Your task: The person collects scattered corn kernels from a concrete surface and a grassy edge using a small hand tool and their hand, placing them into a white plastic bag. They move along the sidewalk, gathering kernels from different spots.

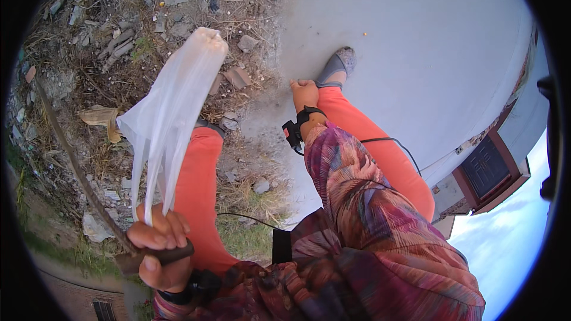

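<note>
My left hand (164, 245) is closed around the short, dark handle (156, 257) of a tool whose long, thin, curved shaft (76, 165) reaches up to the left. The same hand grips the stretched handles of a white plastic bag (174, 93). Pale contents bulge at the bag's far end; what they are cannot be told. My right hand (305, 92) is beside my right shin, near the grey shoe, with the thumb and fingertips together. Whether something small is pinched there cannot be told.
Rubble, dry stalks and stones (247, 43) cover the ground at left, with a dry husk or leaf (100, 117) beside the bag. A smooth pale concrete surface (424, 67) lies at right. A building with a dark door (485, 167) stands at far right. Black cables run near my legs.
</note>
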Tool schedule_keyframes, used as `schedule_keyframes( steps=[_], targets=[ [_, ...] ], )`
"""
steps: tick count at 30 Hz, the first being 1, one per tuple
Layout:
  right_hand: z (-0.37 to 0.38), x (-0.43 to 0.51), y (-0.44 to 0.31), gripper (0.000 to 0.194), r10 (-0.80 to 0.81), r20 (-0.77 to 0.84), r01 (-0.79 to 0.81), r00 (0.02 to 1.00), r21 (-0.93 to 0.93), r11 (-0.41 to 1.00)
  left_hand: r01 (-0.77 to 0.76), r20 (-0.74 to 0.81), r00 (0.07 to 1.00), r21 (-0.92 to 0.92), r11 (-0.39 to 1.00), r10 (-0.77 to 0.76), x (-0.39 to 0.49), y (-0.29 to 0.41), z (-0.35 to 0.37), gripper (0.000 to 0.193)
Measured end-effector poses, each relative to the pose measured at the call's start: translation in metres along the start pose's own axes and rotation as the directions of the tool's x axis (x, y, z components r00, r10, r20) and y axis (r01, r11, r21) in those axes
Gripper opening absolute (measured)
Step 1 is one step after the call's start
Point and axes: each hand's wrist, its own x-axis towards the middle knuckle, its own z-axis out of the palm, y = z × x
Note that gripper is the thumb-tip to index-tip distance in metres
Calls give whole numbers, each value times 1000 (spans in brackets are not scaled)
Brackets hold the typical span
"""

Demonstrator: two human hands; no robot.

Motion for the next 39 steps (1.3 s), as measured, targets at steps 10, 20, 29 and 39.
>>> schedule_keyframes(
  steps=[10,20,29,39],
  targets=[
    [8,0,-20,14,-43,119,51,992,-66,997,61,506,857,78,995,-92,36,17,-11,27],
    [-264,191,-175,18,-563,508,750,652,-322,578,-41,590,740,517,855,-322,94,48,-8,31],
    [-200,221,-58,32,-460,141,467,877,-18,884,-217,500,866,362,907,7,122,14,59,41],
    [-162,213,-42,19,-562,135,572,816,-53,818,-158,501,860,444,882,-98,127,-26,96,40]
  ],
)
